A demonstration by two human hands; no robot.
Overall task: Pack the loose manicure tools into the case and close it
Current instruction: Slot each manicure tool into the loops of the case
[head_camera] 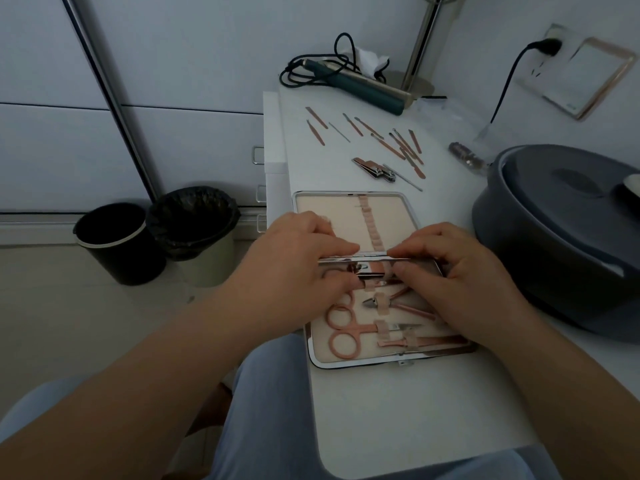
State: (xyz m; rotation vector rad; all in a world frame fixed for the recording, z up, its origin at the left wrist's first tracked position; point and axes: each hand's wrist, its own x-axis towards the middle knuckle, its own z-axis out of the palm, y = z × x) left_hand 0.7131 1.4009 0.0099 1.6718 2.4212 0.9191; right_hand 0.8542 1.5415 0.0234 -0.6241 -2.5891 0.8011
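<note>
My left hand (304,258) and right hand (457,271) both pinched a clipper (367,271) under its strap in the open case (349,362) (lying on the surface (398,420)); a slip could have popped it loose.

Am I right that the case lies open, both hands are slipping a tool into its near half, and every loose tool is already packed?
Not quite. The head view shows many loose tools still on the table beyond the open case. Both hands, left and right, work at its near half.
</note>
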